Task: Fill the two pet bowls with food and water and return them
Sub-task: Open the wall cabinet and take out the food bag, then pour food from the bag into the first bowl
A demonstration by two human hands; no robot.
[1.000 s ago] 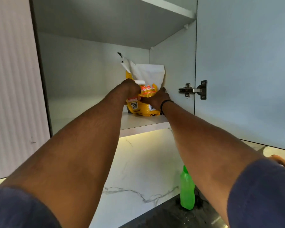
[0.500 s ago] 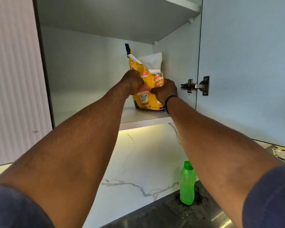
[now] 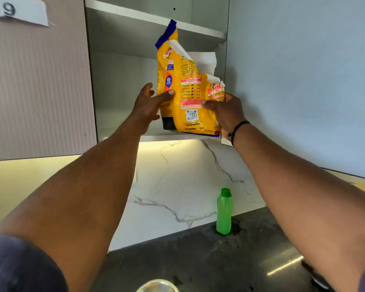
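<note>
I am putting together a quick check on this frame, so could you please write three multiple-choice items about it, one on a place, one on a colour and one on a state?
1. Where does the green bottle stand?
A. On the dark counter by the marble wall
B. On the cupboard shelf
C. In the person's left hand

2. What is the main colour of the food bag?
A. Red
B. Yellow
C. Green

3. How is the food bag held?
A. It lies flat on the counter, untouched
B. One hand pinches its top
C. The left hand and right hand grip its two sides at the open cupboard, torn top upward

Answers:
1. A, the bottle stands upright on the counter below the cupboard.
2. B, yellow covers most of the bag.
3. C, each hand has a thumb on the bag's printed face.
</note>
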